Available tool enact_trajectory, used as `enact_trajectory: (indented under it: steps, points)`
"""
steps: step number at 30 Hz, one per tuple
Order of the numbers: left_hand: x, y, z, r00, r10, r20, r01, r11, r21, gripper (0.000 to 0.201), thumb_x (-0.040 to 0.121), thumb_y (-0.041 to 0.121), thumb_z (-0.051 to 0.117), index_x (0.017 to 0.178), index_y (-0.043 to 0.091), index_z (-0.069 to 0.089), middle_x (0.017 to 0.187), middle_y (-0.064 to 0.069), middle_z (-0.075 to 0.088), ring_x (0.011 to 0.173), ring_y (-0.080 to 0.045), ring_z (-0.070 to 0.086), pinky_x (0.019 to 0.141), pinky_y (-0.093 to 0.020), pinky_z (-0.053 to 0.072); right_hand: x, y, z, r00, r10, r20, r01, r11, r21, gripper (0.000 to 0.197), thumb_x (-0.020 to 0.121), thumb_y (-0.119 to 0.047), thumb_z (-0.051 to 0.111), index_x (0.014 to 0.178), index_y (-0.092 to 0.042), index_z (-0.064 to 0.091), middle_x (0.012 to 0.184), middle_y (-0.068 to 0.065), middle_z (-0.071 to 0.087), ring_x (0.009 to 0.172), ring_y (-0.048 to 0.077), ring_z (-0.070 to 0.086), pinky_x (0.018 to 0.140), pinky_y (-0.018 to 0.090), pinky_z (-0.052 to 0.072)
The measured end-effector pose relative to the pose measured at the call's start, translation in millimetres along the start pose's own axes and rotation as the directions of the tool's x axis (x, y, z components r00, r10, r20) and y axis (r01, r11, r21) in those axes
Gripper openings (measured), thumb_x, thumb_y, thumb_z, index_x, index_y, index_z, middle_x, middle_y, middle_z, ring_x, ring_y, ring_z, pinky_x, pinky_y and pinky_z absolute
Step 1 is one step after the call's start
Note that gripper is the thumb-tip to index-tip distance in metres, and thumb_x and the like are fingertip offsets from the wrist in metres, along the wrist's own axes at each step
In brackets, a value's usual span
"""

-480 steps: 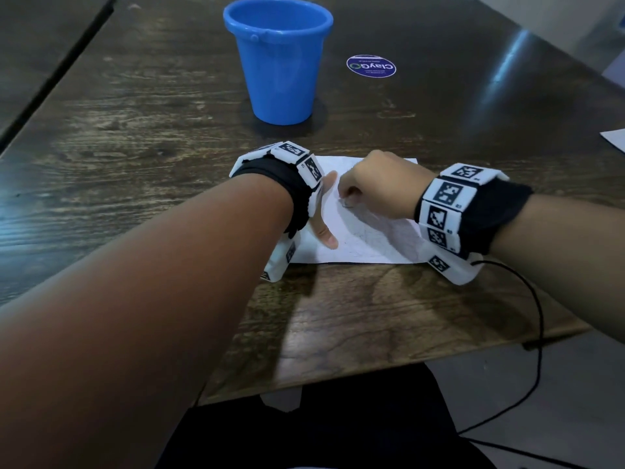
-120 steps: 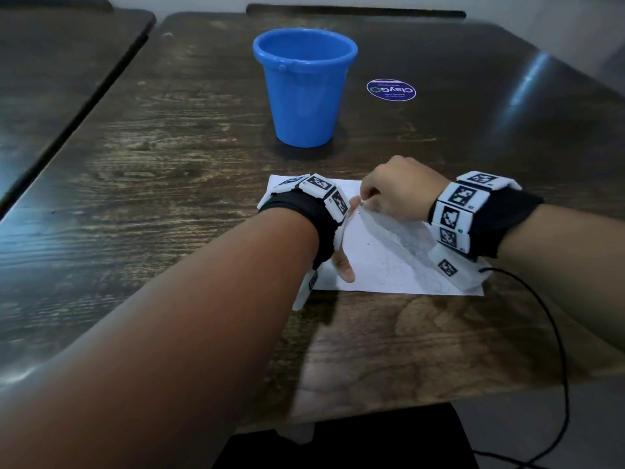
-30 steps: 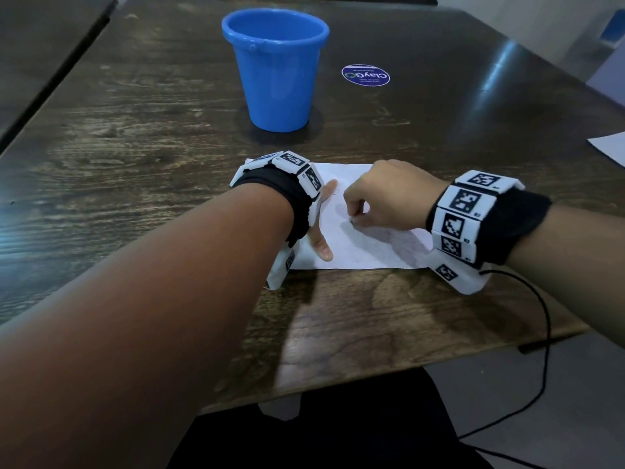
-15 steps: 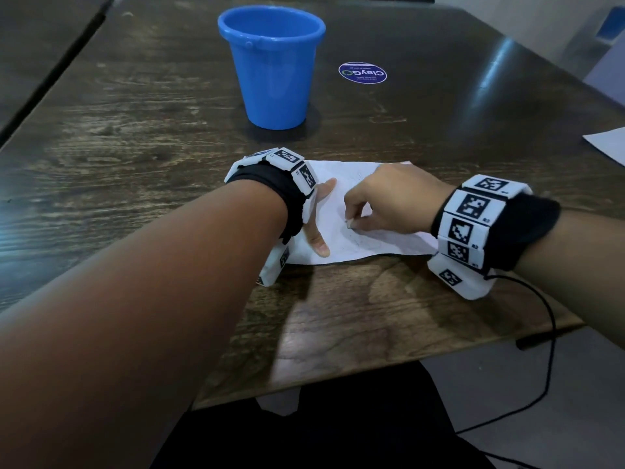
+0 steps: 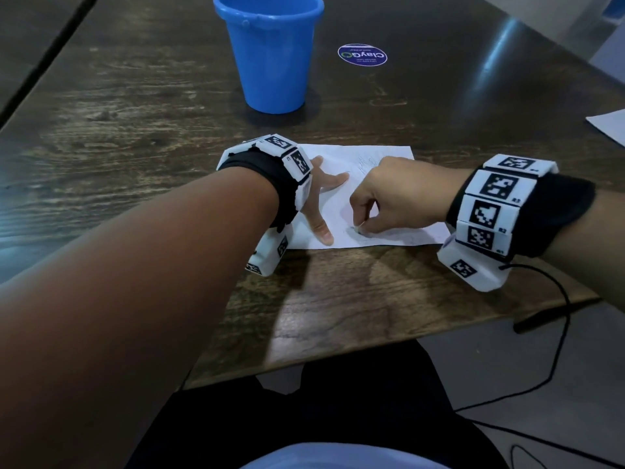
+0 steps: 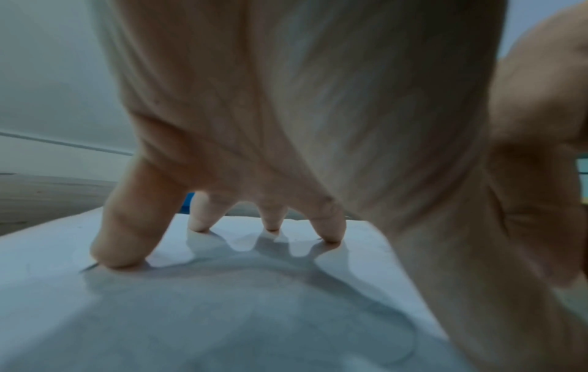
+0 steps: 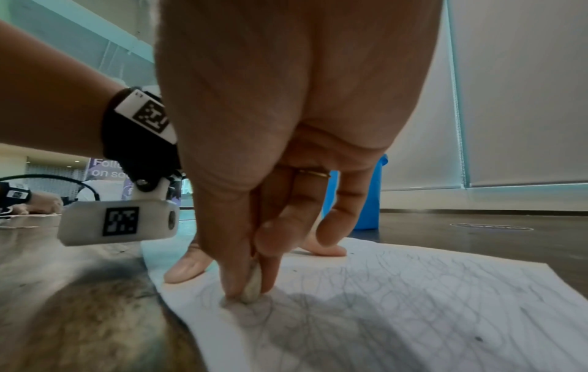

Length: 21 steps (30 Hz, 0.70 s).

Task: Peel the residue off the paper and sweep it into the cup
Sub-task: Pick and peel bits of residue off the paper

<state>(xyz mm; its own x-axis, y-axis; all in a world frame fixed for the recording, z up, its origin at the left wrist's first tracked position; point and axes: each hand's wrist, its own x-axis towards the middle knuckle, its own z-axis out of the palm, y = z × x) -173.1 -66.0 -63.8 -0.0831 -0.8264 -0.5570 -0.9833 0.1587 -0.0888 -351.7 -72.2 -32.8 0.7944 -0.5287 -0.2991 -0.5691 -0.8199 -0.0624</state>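
The right hand's (image 7: 286,125) fingers (image 7: 232,271) are curled down and pinch a small pale lump (image 7: 253,287), pressing it onto the paper (image 7: 413,314) at the middle of the right wrist view. A ring (image 7: 313,173) sits on one finger. The left hand's (image 5: 316,204) fingers (image 6: 127,234) are spread and straight, tips pressed flat on the sheet, grasping nothing; its thumb lies along the paper's lower left part in the head view.

The paper (image 5: 378,164) is white, covered in faint grey pencil scribble, and lies flat near the bench's (image 5: 135,113) front edge, at the centre of the head frame. The blue cup (image 5: 270,52) stands upright at the top centre, apart from the sheet, with a round sticker (image 5: 362,55) to its right.

Compared with half a second ago, the right hand has slid slightly toward the paper's lower edge, while the left hand has kept pinning the sheet. Sixteen seconds ago the right hand worked higher up the sheet.
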Motion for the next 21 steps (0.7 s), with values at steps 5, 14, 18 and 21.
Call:
enact_trajectory:
  steps: [5,14,18,21]
  points:
    - [-2,2,-2,0.999,-0.011,0.038,0.011,1.0,0.001,0.146,0.033,0.086,0.062,0.152,0.052,-0.016,0.166,-0.007,-0.021,0.154,-0.038,0.002,0.119,-0.059,0.015,8,3,-6,0.99,0.09,-0.104,-0.091,0.996,-0.003,0.003,0.084,-0.034,0.074,0.085,-0.032,0.072,0.086,-0.015,0.07,0.085,0.012,0.064,0.078,0.035,0.053]
    - [0,5,-2,0.999,-0.046,0.012,0.046,0.999,0.027,0.14,0.053,0.082,0.073,0.153,0.048,-0.019,0.166,-0.009,-0.021,0.154,-0.038,-0.001,0.12,-0.058,0.012,-11,-7,5,0.997,-0.058,-0.043,0.055,0.997,-0.057,0.01,0.086,-0.037,0.07,0.09,-0.03,0.076,0.067,-0.022,0.057,0.061,-0.006,0.048,0.064,0.024,0.039]
    - [-3,6,-4,0.999,-0.045,0.031,0.044,0.999,0.018,0.149,0.028,0.089,0.068,0.152,0.057,-0.009,0.167,-0.006,-0.018,0.153,-0.041,0.008,0.118,-0.06,0.018,-6,-9,-5,0.998,-0.03,-0.063,0.021,0.989,-0.144,0.01,0.088,-0.036,0.067,0.096,-0.033,0.073,0.079,-0.019,0.064,0.073,0.005,0.053,0.063,0.025,0.036]
    - [3,1,-2,0.996,-0.088,-0.023,0.089,0.995,0.054,0.153,0.021,0.097,0.07,0.154,0.052,0.007,0.169,-0.002,0.002,0.144,-0.041,0.034,0.112,-0.056,0.037,8,-18,-9,0.989,-0.047,-0.138,0.033,0.994,-0.103,0.011,0.089,-0.032,0.066,0.097,-0.032,0.073,0.092,-0.013,0.07,0.081,0.013,0.058,0.07,0.028,0.042]
